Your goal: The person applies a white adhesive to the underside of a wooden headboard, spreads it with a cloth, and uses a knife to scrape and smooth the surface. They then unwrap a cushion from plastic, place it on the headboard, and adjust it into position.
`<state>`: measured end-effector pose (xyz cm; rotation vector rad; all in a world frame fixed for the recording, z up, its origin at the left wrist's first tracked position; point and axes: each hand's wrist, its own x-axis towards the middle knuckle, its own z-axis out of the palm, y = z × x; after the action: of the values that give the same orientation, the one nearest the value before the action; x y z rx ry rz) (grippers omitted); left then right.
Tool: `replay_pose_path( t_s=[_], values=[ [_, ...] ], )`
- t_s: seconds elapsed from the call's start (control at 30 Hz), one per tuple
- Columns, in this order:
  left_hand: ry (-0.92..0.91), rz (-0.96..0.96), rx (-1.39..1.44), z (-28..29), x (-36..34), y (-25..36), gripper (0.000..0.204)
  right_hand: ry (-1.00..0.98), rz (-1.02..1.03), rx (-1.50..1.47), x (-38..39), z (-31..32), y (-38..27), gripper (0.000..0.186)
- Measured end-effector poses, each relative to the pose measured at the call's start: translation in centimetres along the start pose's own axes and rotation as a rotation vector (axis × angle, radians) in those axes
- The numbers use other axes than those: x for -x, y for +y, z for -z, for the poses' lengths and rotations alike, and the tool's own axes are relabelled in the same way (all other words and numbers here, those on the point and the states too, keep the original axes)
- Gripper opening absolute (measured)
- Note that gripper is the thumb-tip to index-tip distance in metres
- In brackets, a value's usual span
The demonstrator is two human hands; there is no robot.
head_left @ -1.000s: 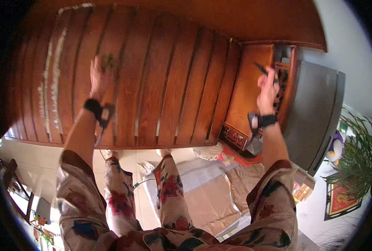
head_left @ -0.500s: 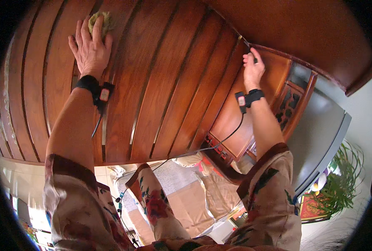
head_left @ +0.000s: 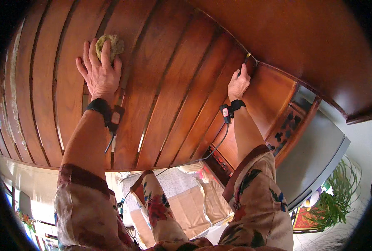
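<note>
My left hand (head_left: pixel 102 79) lies flat on reddish-brown wooden slats (head_left: pixel 150 90), fingers stretched and apart. Under its index and middle fingers is a crumpled yellow-green wad (head_left: pixel 116 45), perhaps a cloth or sponge. Close to the corner where the slats meet a tall wooden panel (head_left: pixel 299 42), my right hand (head_left: pixel 238 86) is closed around a slim black object (head_left: pixel 239 73). Fingers cover most of that object, so its kind is unclear. A small yellowish bit (head_left: pixel 248 55) shows in the corner just beyond the fingertips.
Black straps with small boxes circle both wrists, and a thin cable (head_left: pixel 211 158) runs from the right one across the slats' near edge. Carved wooden trim (head_left: pixel 284 127), a grey cabinet-like surface (head_left: pixel 315 148) and a green plant (head_left: pixel 334 209) are at the right. Beige cushions (head_left: pixel 186 205) lie below.
The whole view has shifted, so the slats sit lower in it. My right hand has moved left beside the corner, over the slat ends. My left hand stays on the wad.
</note>
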<state>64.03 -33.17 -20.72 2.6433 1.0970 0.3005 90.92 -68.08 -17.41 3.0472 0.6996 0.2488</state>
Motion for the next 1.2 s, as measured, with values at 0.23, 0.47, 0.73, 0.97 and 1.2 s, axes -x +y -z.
replay_pose_path(
  t_s=[0.23, 0.47, 0.73, 0.97, 1.2],
  values=[
    [-0.037, 0.026, -0.008, 0.1, -0.2, 0.3, 0.057, -0.157, 0.065, 0.180, -2.1, -0.3, 0.1, 0.039],
    [-0.048, 0.036, 0.013, 0.3, -0.4, 0.4, 0.057, -0.287, 0.077, 0.355, -3.5, -0.3, -1.3, 0.037],
    [-0.075, 0.059, 0.053, 0.3, -0.4, 0.1, 0.058, -0.399, 0.252, 0.486, -4.8, -0.1, -1.1, 0.035],
    [-0.065, 0.059, 0.070, 0.4, -0.4, 0.3, 0.058, -0.204, 0.065, 0.125, -5.5, -0.5, 0.0, 0.029],
    [-0.070, 0.063, 0.052, 0.4, -0.3, 0.2, 0.058, -0.085, -0.117, -0.074, -3.7, -1.0, 0.7, 0.033]
  ],
)
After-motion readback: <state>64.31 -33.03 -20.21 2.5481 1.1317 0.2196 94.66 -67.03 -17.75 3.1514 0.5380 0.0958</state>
